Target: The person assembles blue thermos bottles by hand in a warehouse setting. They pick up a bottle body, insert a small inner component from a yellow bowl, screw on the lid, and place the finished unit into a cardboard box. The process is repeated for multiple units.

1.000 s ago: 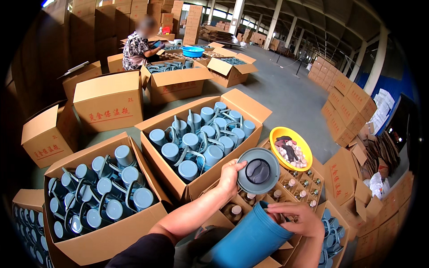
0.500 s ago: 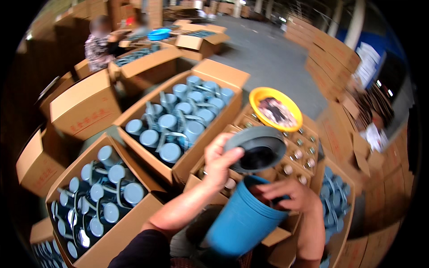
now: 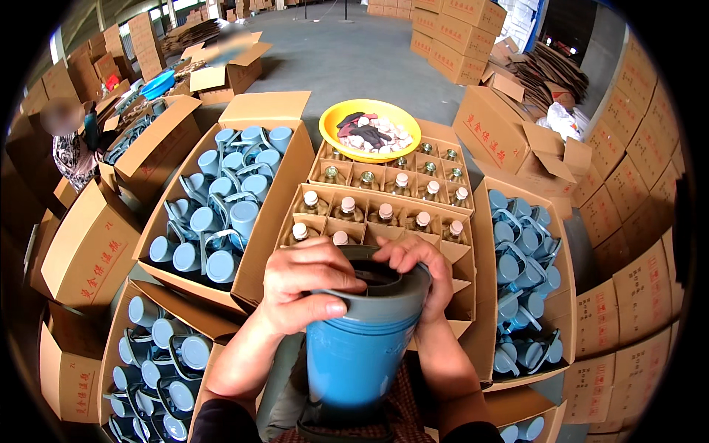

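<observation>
In front of my body stands a blue plastic casing, shaped like a thermos jug shell. A dark grey ring-shaped collar sits on its top rim, with a dark opening in the middle. My left hand is closed over the collar's left side, fingers curled toward the opening and thumb outside. On the collar's far right side, my right hand grips the edge with bent fingers. Just beyond my hands is a divided carton of glass liners, several with pale caps.
A yellow basin holding pale stoppers and dark cloth rests on the far dividers. Open cartons of blue lidded jugs flank me: one far left, one near left, one right. A person is at the far left.
The grey collar, held apart by my left hand before, is now on the casing's top. My right hand has come out of the casing onto the collar. The casing stands more upright; the view has turned right.
</observation>
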Motion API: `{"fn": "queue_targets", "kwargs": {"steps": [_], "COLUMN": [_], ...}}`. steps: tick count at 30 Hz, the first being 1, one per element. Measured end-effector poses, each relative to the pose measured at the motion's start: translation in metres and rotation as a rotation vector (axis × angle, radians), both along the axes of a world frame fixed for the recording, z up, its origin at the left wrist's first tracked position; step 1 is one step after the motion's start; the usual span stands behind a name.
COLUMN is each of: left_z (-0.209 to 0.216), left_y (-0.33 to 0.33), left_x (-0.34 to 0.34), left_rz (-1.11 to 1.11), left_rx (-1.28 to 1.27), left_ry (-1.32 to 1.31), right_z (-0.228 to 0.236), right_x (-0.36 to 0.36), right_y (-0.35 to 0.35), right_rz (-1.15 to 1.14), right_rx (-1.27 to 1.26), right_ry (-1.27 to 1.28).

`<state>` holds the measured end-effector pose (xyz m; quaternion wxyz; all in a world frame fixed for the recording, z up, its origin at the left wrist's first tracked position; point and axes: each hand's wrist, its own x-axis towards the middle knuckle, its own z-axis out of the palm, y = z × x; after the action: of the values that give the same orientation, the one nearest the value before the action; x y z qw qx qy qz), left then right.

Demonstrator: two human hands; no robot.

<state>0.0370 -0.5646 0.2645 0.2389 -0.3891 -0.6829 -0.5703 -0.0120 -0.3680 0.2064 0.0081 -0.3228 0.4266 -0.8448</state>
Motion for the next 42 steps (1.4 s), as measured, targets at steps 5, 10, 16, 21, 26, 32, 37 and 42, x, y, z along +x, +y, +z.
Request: {"fn": "queue_targets", "kwargs": {"steps": [5, 10, 16, 21, 26, 32, 37, 42], "left_z": [-0.014, 0.032, 0.017, 0.034, 0.028, -0.03, 0.02, -0.004], "left_y": [-0.016, -0.011, 0.001, -0.009, 0.032, -0.032, 0.024, 0.004], "left_x": [0.002, 0.025, 0.027, 0.026, 0.03, 0.005, 0.022, 0.014], "left_rz": [-0.009, 0.154, 0.333, 0.238, 0.393, 0.002, 0.376, 0.125], "left_rx": [-0.047, -0.473, -0.505, -0.623, -0.53, 0.034, -0.261, -0.059], "left_ry": [0.04, 0.062, 0.124, -0.03, 0.077, -0.19, 0.067, 0.089], "right_z": [0.019, 0.036, 0.03, 0.012, -0.035, 0.012, 0.004, -0.016], "right_x": [0.017, 0.03, 0.024, 0.009, -0.028, 0.015, -0.002, -0.007], "right_y": [-0.001, -0.002, -0.004, -0.003, -0.035, 0.025, -0.028, -0.001], "right_rz": [-0.296, -0.535, -0.565, -0.326, -0.094, -0.309, -0.149, -0.03], "right_rx": [0.165, 0.356, 0.429, 0.207, 0.288, 0.422, 0.026, 0.141], "right_ry": [0.094, 0.477, 0.473, 0.156, 0.057, 0.213, -0.232, -0.095]}}
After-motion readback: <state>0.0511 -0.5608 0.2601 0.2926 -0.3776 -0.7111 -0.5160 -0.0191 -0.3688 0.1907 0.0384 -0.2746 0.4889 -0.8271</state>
